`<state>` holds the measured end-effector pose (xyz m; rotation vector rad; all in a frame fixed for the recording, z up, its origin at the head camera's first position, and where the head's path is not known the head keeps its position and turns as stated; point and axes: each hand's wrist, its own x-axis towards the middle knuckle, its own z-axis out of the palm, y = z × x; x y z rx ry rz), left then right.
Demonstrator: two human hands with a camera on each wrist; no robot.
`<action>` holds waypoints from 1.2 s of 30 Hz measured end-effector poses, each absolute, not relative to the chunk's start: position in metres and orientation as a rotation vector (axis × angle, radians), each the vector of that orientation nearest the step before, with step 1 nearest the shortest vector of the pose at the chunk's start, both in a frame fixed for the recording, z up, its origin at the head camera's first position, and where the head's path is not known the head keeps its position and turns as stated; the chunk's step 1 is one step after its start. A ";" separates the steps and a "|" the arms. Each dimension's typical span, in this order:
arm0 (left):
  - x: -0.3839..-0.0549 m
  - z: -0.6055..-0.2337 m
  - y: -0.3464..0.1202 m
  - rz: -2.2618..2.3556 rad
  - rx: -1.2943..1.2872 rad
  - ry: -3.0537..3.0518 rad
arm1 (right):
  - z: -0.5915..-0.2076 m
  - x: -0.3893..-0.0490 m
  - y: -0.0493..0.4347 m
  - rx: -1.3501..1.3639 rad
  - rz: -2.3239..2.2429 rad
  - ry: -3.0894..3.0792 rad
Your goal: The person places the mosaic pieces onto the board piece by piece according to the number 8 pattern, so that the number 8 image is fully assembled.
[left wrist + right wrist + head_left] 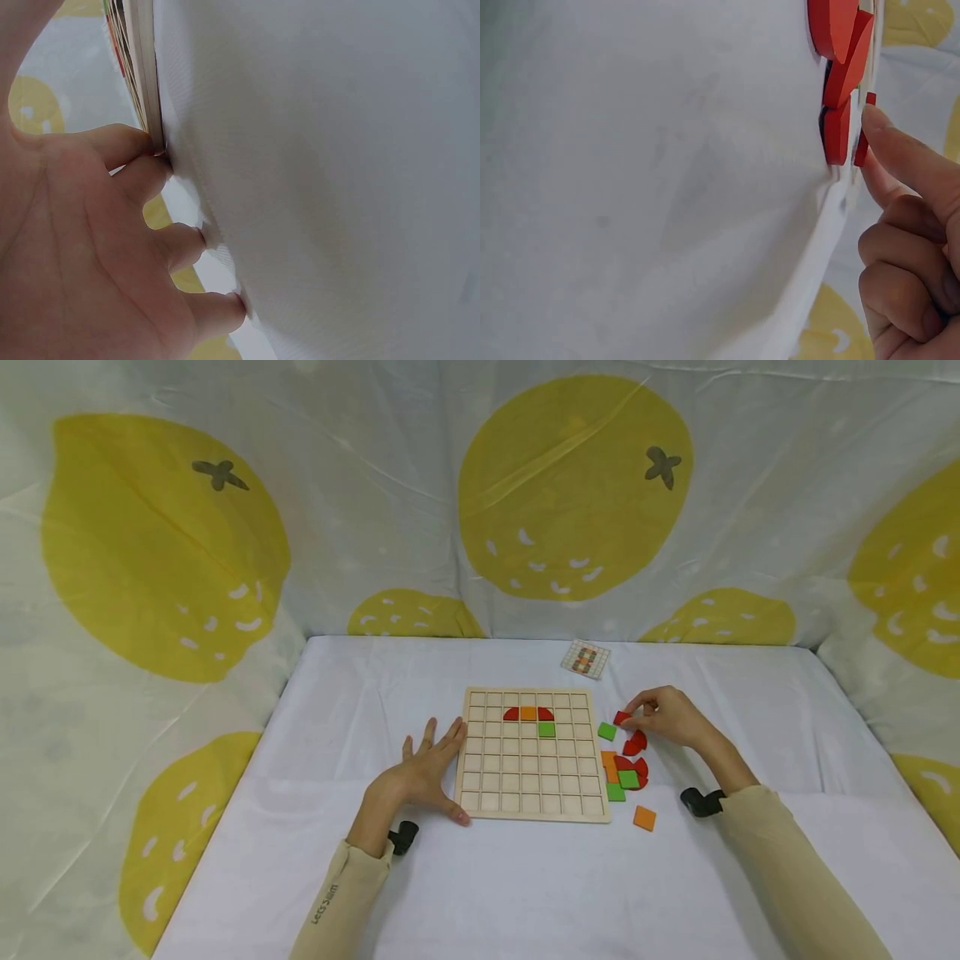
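Lemon-print cloth [367, 502] cut off, left hand [422, 774] spread against board [510, 766], right hand [664, 717] pinching partly hidden red piece [620, 717]

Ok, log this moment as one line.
left hand: fingers spread against grid board | right hand: pinching red piece | on board: two red wedges, orange square, green square | pattern card: beyond board
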<state>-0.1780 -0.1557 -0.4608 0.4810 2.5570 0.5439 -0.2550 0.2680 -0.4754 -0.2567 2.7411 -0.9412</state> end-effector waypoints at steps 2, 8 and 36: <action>-0.178 -0.461 -0.156 0.551 0.479 2.556 | -0.475 -0.253 0.267 -0.262 -0.964 2.734; -0.177 -0.463 -0.156 0.555 0.472 2.554 | -0.470 -0.242 0.250 -0.368 -1.039 2.669; -0.177 -0.460 -0.157 0.545 0.481 2.556 | -0.466 -0.240 0.169 -0.710 -0.944 2.479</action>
